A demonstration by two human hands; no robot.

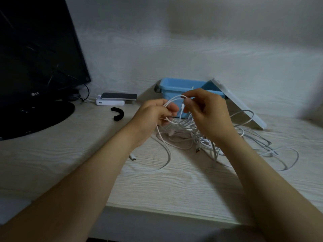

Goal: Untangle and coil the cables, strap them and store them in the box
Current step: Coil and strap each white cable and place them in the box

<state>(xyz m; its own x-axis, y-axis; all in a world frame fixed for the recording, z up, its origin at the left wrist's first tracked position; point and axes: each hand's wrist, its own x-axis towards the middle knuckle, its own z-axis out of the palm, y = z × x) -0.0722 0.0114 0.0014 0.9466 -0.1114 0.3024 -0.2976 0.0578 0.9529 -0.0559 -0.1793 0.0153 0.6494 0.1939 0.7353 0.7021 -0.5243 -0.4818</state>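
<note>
A tangle of white cables lies on the pale wood desk in front of a blue box. My left hand grips a small loop of white cable raised above the pile. My right hand pinches the top of that same loop near its plug end. One strand trails from my left hand down onto the desk. A black strap lies curled on the desk left of my hands.
The box's white lid leans against its right side. A black monitor stands at the left on a round base. A white power bank with a phone on it sits behind the strap. The desk's front edge runs below my forearms.
</note>
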